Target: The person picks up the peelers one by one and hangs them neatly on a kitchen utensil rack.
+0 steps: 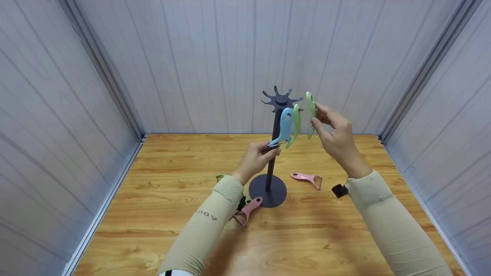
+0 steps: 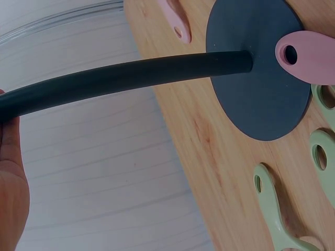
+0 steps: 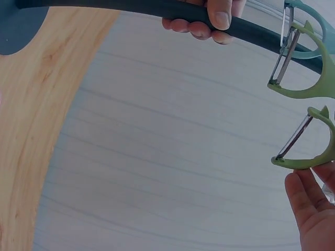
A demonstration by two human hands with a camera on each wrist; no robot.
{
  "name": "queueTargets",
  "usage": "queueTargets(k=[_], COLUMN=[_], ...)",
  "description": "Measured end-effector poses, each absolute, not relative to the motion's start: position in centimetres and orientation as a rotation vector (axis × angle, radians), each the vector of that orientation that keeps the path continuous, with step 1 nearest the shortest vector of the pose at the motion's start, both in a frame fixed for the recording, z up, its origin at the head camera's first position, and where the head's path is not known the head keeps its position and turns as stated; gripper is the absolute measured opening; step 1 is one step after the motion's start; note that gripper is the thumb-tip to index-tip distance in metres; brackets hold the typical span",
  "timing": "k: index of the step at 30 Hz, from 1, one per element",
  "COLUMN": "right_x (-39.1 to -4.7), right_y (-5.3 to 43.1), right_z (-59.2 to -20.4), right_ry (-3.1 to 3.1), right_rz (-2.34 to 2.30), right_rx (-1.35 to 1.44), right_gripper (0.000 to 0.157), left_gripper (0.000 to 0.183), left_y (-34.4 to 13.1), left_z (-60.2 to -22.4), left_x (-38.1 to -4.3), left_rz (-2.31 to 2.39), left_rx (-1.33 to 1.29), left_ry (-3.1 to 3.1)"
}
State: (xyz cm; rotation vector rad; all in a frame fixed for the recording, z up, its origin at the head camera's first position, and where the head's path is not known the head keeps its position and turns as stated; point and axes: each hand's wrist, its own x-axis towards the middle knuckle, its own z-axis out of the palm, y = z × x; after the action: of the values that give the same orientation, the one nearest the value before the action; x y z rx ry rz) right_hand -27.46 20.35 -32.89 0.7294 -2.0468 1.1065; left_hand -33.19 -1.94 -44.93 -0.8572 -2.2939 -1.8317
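A dark stand has an upright pole [image 1: 271, 172], a round base [image 1: 277, 191] and a ring of hooks [image 1: 281, 100] on top. My left hand [image 1: 254, 159] grips the pole below the hooks. From the hooks, on the near right side, hang a blue peeler [image 1: 285, 124] and a green peeler [image 1: 297, 123], side by side. My right hand [image 1: 338, 135] pinches another green peeler [image 1: 311, 104] just right of them, apart from the hooks, its handle end up. Its blade end [image 3: 298, 162] shows above the fingers in the right wrist view.
On the wooden table [image 1: 172, 165] one pink peeler [image 1: 305, 176] lies right of the base and another pink peeler [image 1: 253, 206] at its near left edge. Several green peelers, one of them a green peeler [image 2: 268, 196], lie on the left. Pale panel walls [image 1: 199, 69] enclose the table.
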Motion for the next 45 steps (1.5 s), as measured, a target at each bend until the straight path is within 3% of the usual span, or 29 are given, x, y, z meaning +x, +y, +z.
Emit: queueTargets(k=[8, 14, 21, 32, 45], right_x=[-27.7, -29.7, -28.6, -30.1, -27.4], right_y=[19.6, 20.3, 19.5, 20.6, 19.1], right_z=[-32.3, -33.8, -33.3, -35.3, -33.9], right_ry=[-2.022, -2.044, -2.045, -2.090, -2.109], right_rz=[1.083, 1.103, 1.097, 1.117, 1.081], right_rx=[0.763, 0.792, 0.852, 0.857, 0.814], right_gripper=[0.033, 0.034, 0.034, 0.038, 0.038], left_gripper=[0.017, 0.013, 0.013, 0.014, 0.021], left_y=[-1.8, -1.9, -1.8, -1.8, -2.1], left_z=[-44.8, -44.9, -44.8, -44.9, -44.7], left_x=[-33.0, -32.9, -32.8, -32.8, -32.6], left_rz=[-1.875, -1.869, -1.875, -1.880, -1.826], left_rx=[-0.838, -0.835, -0.843, -0.842, -0.780], left_ry=[-2.289, -2.300, -2.281, -2.288, -2.352])
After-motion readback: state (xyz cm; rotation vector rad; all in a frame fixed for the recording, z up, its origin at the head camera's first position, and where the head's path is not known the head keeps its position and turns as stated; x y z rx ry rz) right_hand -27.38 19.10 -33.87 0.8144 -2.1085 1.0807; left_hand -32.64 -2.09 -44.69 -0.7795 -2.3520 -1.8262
